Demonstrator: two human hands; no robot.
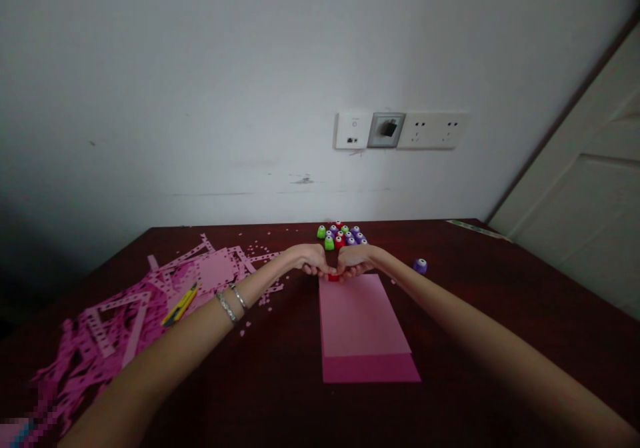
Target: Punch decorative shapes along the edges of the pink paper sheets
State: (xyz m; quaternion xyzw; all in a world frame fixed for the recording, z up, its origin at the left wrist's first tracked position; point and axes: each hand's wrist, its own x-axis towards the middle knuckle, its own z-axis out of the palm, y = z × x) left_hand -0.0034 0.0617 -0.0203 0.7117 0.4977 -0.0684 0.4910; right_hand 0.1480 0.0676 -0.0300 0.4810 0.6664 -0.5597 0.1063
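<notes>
Both my arms reach out over a dark red-brown table (500, 315). My left hand (313, 259) and my right hand (354, 261) are closed and pressed together on a small red paper punch (333, 277). The punch sits at the far edge of a stack of pink paper sheets (363, 321). My left wrist wears silver bracelets (231, 303).
A cluster of several green, red and purple punches (341, 235) stands just beyond my hands. One purple punch (420, 265) sits alone to the right. Punched pink paper scraps (130, 315) and a yellow utility knife (181, 304) lie at the left. Wall sockets (400, 130) are behind.
</notes>
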